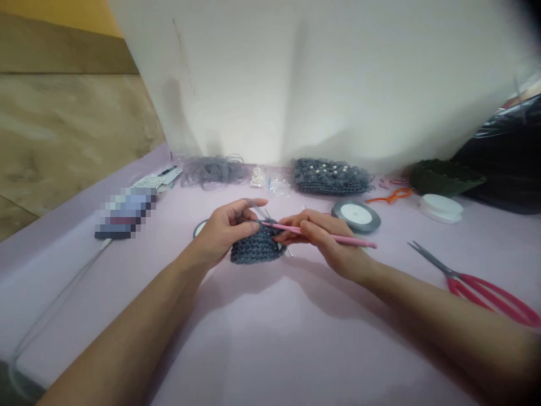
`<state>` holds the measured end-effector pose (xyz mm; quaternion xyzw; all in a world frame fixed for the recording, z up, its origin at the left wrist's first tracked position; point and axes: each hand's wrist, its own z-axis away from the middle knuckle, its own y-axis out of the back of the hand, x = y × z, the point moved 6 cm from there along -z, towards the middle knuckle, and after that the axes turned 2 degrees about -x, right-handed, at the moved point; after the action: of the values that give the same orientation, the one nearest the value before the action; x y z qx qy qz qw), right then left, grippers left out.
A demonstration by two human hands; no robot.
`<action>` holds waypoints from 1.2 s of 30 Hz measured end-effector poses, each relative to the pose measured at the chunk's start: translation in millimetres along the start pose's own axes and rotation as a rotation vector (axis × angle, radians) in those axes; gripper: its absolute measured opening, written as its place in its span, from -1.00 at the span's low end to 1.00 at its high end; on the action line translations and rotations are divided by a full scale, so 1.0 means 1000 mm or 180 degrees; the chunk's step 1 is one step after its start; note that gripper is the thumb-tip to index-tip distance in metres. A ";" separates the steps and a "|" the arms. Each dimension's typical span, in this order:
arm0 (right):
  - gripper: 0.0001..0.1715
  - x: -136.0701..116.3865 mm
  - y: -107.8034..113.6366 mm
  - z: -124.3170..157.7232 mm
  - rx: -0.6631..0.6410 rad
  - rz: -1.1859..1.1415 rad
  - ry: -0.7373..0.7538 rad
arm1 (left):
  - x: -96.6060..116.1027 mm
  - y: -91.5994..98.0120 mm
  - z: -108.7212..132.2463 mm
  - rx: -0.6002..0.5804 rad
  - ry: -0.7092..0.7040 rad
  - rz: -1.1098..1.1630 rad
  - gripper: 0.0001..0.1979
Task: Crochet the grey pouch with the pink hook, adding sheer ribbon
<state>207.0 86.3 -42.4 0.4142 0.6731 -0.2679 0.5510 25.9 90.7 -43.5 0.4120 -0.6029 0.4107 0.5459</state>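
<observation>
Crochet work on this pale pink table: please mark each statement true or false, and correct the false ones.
The right hand holds a pink crochet hook: true.
The left hand holds a green crocheted piece: false, the crocheted piece is grey.
The pink-handled scissors lie on the person's left: false, they lie to the right of the hands.
A spool of grey ribbon lies beyond the right hand: true.
</observation>
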 end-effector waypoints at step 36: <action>-0.92 -0.019 -0.012 0.013 -0.0263 0.2454 0.2192 | -0.014 -0.026 0.009 -0.0047 0.1086 0.1205 -0.47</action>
<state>204.4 64.1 -28.2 0.6742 0.6239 0.1333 0.3721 48.7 74.8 -57.3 0.2125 -0.5715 0.5647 0.5562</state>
